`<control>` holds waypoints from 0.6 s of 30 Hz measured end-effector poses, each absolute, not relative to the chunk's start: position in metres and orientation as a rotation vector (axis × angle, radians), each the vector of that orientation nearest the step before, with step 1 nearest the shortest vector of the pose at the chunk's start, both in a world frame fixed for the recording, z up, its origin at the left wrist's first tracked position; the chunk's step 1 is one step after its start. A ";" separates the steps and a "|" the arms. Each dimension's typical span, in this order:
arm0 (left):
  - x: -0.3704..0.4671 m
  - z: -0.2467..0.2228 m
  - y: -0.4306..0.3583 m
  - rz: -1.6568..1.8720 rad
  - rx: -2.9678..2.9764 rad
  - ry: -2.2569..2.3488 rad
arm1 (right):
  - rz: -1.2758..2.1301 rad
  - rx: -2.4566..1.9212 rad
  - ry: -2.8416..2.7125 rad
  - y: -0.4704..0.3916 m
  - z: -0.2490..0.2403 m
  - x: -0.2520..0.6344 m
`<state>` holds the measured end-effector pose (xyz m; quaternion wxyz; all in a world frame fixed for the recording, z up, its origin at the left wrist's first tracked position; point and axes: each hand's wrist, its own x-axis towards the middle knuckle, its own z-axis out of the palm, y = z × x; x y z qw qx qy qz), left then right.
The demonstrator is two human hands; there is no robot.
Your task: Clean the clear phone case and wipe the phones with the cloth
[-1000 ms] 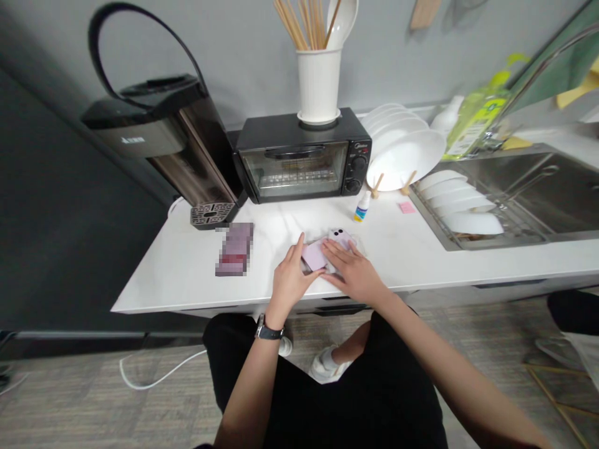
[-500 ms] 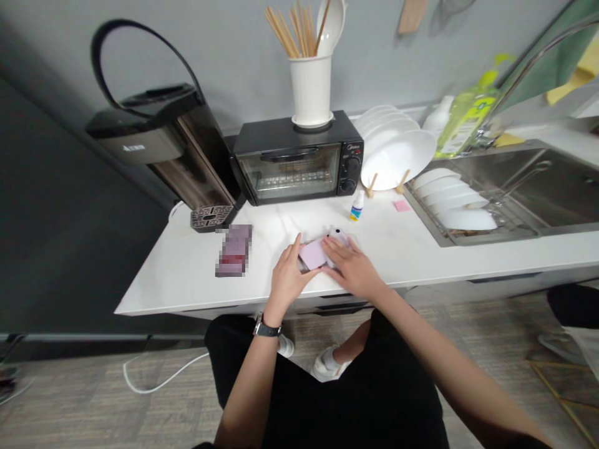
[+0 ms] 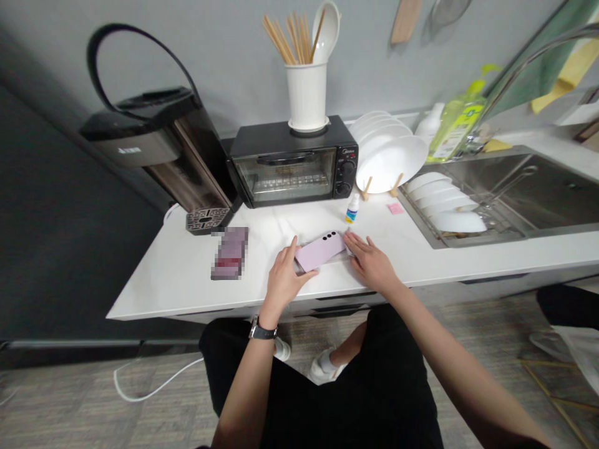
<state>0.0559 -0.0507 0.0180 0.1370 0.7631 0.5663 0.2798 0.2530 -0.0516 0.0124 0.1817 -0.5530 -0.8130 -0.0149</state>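
Observation:
A lavender phone [image 3: 321, 252] lies back side up on the white counter, its three dark camera lenses towards the right end. My left hand [image 3: 283, 271] grips the phone's left end, thumb along the near edge and index finger at the far corner. At the other end my right hand [image 3: 372, 262] rests with fingers stretched out, fingertips at the phone's right edge. Whether anything lies under those fingers is hidden. Just beyond the phone stands a small white-capped bottle [image 3: 352, 209] with a blue and yellow label.
A blurred-out purple item [image 3: 230, 252] lies left on the counter [image 3: 163, 287]. Behind are a tall dispenser [image 3: 173, 156], a toaster oven [image 3: 290, 168] under a utensil holder [image 3: 307, 93], and racked plates [image 3: 393, 162]. A pink paper [image 3: 395, 208] lies near the sink [image 3: 538, 206].
My right hand has slid right, off the phone's back to its right end, uncovering the camera lenses. My left hand stays at the left end.

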 end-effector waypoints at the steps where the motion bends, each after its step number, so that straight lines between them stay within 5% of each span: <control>1: 0.056 0.018 -0.050 0.822 2.215 1.654 | -0.048 -1.602 -2.262 -0.051 0.010 0.262; 18: 0.068 0.012 -0.044 0.945 1.967 1.613 | 0.017 -1.719 -2.076 -0.062 0.006 0.275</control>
